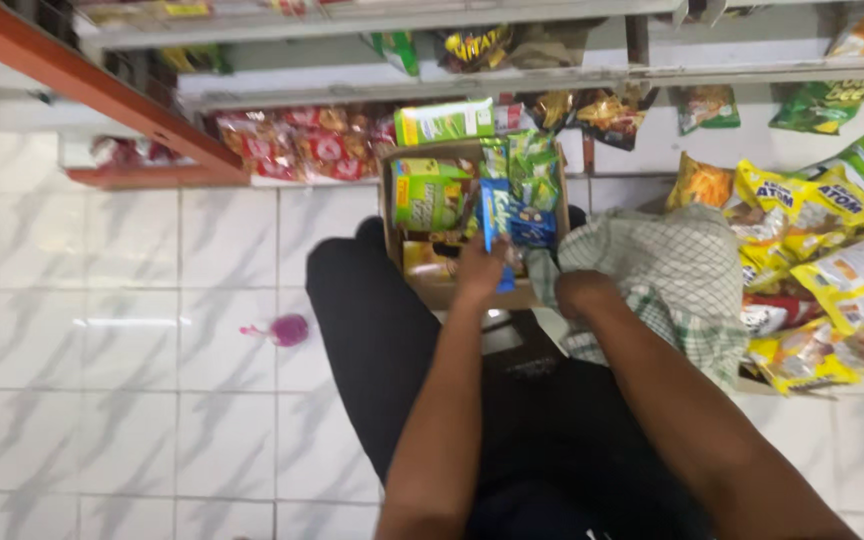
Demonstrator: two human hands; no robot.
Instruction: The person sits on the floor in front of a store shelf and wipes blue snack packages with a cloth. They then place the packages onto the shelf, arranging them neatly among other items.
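Below, white tiled floor point(152, 330); stocked shelves point(552, 70) above.

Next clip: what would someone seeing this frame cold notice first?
Probably the open cardboard box at centre, crammed with green and blue snack packets, with the left hand on a blue packet in it. Just right of it, the right hand grips a green checked cloth. A heap of yellow snack bags fills the right edge, and a small purple object lies alone on the white tiled floor.

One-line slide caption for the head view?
Left hand grips a blue snack packet in an open brown cardboard box; right hand rests on green-checked cloth.
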